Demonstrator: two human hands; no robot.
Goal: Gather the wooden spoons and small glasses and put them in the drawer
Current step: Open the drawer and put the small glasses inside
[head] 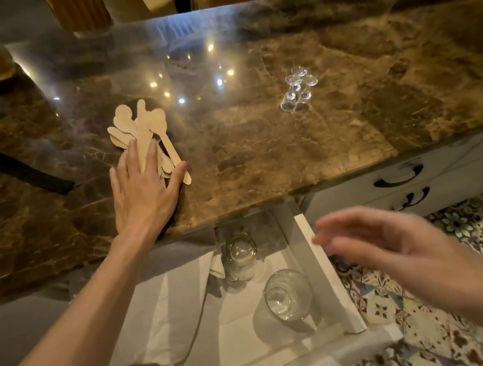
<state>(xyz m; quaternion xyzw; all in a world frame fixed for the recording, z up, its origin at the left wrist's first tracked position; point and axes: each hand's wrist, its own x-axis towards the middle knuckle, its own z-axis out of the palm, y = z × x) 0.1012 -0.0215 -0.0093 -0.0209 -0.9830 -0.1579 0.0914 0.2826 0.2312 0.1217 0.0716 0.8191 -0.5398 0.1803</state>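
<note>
Left hand (141, 186) flat, fingers spread on near ends of pale flat wooden spoons (142, 132), handles running away along brown marble counter (260, 147); right hand (380, 239) empty, loosely spread, blurred, above open white drawer (330, 280).

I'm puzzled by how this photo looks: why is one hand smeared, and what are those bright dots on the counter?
Head view: the right hand is motion-blurred, while the left hand on the wooden spoons stays sharp; the dots are lamp reflections glaring off the polished marble counter; the wide-angle lens bends the counter's edges.
</note>
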